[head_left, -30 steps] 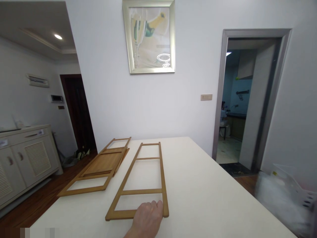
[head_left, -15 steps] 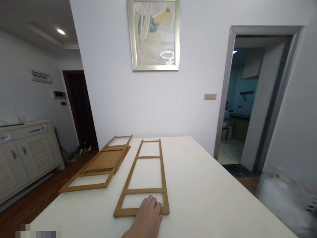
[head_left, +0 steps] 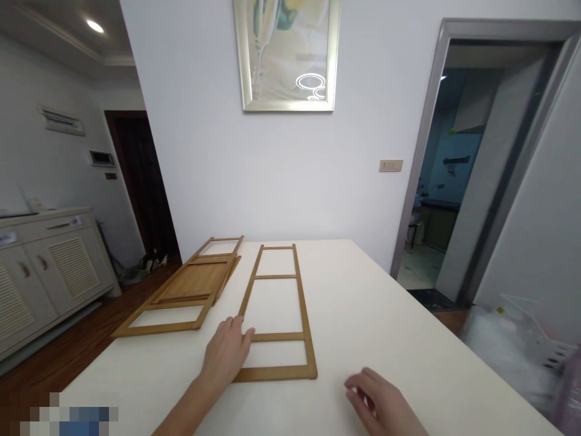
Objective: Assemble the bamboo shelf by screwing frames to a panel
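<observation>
A flat wooden frame (head_left: pixel 308 357) with two crossbars lies on the white table (head_left: pixel 345 290). My left hand (head_left: pixel 227 348) is closed over the near part of its left rail, with the thumb by the lower crossbar. To the right of the frame, my right hand (head_left: pixel 384 399) hovers low over the table, fingers loosely bent and parted from the thumb. It holds nothing and is apart from the frame. Farther left lie wooden frames with slatted panels (head_left: pixel 195 281), stacked flat and reaching past the table's left edge.
Behind the table rises a white wall with a framed picture (head_left: pixel 288 103) and a switch plate (head_left: pixel 391 166). A doorway (head_left: pixel 436 181) opens at the right. Bagged items in clear plastic (head_left: pixel 494 345) stand at the lower right. At the left is a louvred cabinet (head_left: pixel 59 260).
My left hand has gone from the frame's near bar to its left rail. My right hand has come into view at the lower right. The camera view has tilted down slightly.
</observation>
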Action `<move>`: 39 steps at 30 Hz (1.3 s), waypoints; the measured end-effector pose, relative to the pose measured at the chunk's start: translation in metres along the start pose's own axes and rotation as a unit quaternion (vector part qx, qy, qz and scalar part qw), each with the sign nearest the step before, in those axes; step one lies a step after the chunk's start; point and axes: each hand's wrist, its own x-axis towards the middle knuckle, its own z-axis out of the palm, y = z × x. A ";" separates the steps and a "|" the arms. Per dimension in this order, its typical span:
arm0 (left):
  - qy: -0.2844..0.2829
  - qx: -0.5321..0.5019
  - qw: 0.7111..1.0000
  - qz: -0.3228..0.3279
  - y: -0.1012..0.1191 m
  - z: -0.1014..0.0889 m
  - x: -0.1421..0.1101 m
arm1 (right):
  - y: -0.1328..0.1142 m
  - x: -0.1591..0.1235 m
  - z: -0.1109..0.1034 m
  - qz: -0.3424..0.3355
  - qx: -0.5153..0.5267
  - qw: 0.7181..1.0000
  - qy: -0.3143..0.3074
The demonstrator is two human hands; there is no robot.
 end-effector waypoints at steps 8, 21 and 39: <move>-0.066 0.000 0.994 -0.090 -0.032 0.024 -0.001 | -0.007 0.094 0.054 -0.032 -0.099 0.992 0.067; -0.084 -0.077 0.987 -0.113 -0.046 0.041 0.003 | 0.022 0.102 0.076 -0.021 -0.109 0.988 0.110; -0.058 -0.213 0.966 -0.137 -0.064 0.038 0.006 | 0.045 0.123 0.032 0.059 -0.024 0.996 0.062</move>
